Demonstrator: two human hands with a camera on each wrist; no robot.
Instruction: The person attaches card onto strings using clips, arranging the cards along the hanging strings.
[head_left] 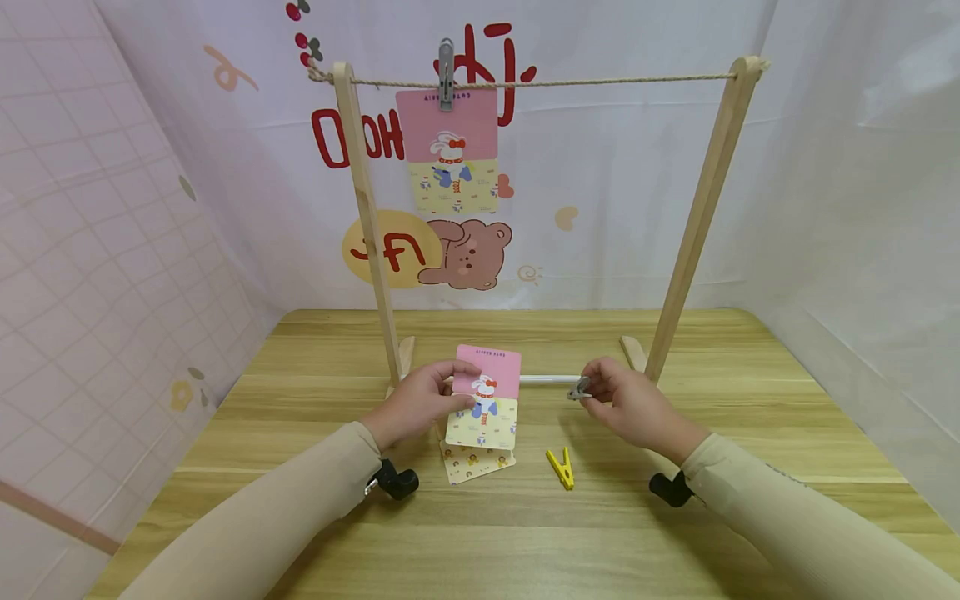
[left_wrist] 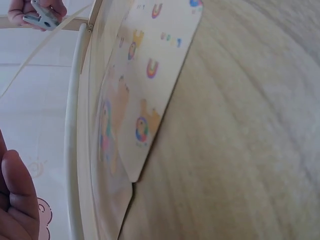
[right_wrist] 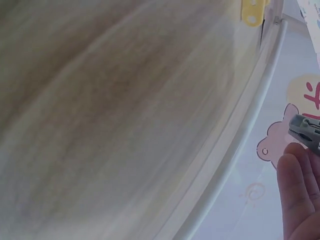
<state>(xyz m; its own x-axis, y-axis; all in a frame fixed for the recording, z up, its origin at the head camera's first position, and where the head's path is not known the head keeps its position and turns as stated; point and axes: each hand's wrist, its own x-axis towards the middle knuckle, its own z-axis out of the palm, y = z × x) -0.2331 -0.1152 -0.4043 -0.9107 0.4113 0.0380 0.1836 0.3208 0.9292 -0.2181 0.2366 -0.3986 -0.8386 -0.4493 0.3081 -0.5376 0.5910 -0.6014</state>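
The rabbit card (head_left: 495,417) is up off the table, pink half uppermost and yellow half below, near the left post. The left hand (head_left: 423,400) grasps it by its left edge, with thumb and a finger lying across the front. Behind and below it, patterned cards (head_left: 480,464) lie on the table; the left wrist view shows two of them overlapping.

The right hand (head_left: 626,400) pinches a grey clip (head_left: 578,389) between thumb and fingers, well apart from the rabbit card and in front of the right post. One yellow clip (head_left: 561,469) lies on the table between the two forearms, nearer to us than the grey clip.

Above, a second rabbit card, the hung card (head_left: 450,179), hangs from the rope (head_left: 600,81) by a second grey clip, the upper clip (head_left: 446,71). It is left of the rope's middle. That makes three clips in all, two grey and one yellow, and two rabbit cards.

The one rope runs between two wooden posts, the left post (head_left: 371,217) and the right post (head_left: 701,217). Low between them runs one white bar (head_left: 550,379), partly hidden by the left hand and the rabbit card. All stands on the wood-grained table (head_left: 495,558), with a white printed cloth (head_left: 622,250) behind, bearing one bear (head_left: 476,258) and red lettering.
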